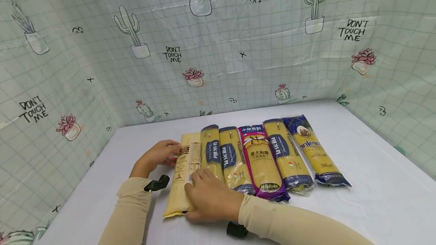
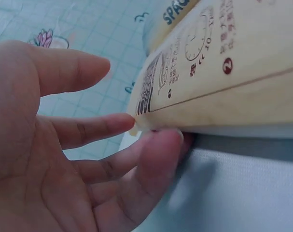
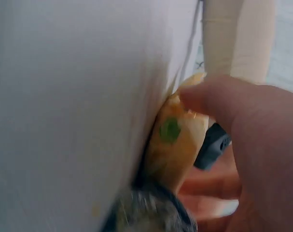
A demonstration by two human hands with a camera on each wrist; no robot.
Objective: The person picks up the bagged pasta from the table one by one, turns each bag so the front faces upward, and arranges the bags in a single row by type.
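Observation:
A cream packet of spaghetti (image 1: 180, 173), printed with brown text and small pictures, lies at the left end of a row of pasta packets. My left hand (image 1: 161, 153) is at its left edge near the far end. In the left wrist view the left fingers (image 2: 95, 130) are loosely extended, some tips touching the packet's edge, with the thumb apart. My right hand (image 1: 212, 198) grips the packet's near right part, fingers over its top and thumb by the near end. The right wrist view shows the packet's end (image 3: 173, 140) beside the thumb, slightly blurred.
Blue-and-yellow spaghetti packets (image 1: 212, 150) lie just right of the cream one. Beyond them are a pink-and-purple packet (image 1: 262, 158) and, at the far right, a dark blue-ended packet (image 1: 315, 152). A patterned cloth (image 1: 221, 48) hangs behind the white table (image 1: 368, 207).

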